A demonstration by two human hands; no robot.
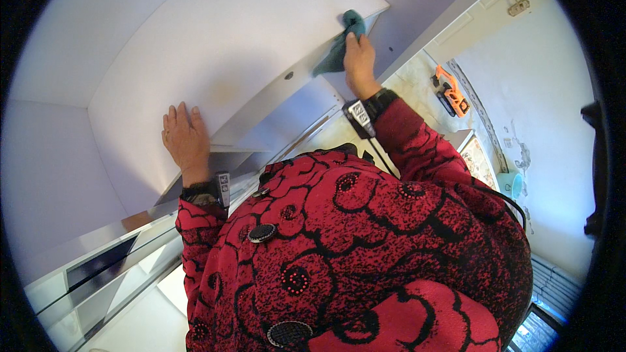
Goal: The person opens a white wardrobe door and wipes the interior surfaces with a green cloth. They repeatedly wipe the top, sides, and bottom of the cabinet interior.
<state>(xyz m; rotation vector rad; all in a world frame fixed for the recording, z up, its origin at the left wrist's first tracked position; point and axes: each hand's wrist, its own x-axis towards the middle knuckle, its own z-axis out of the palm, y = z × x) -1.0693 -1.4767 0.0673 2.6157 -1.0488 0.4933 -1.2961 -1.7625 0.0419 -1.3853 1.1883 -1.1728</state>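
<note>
My right hand (pixel 361 66) grips a dark green cloth (pixel 337 54) at the front edge of a white shelf board (pixel 234 44) inside a cabinet. Part of the cloth hangs over the board's edge, and a bunched end sticks up above my fingers. My left hand (pixel 185 139) lies palm down near the board's front edge, with its fingers somewhat apart and nothing in it. Both wrists wear dark bands with small devices on them, and a black cable runs from the right one.
Pale cabinet walls (pixel 44 151) enclose the board, with a lower compartment beneath it. Sliding door tracks (pixel 313 132) run along the front. To the right, an orange toy excavator (pixel 452 93) rests on the floor, and a light blue container (pixel 509 184) stands near the wall.
</note>
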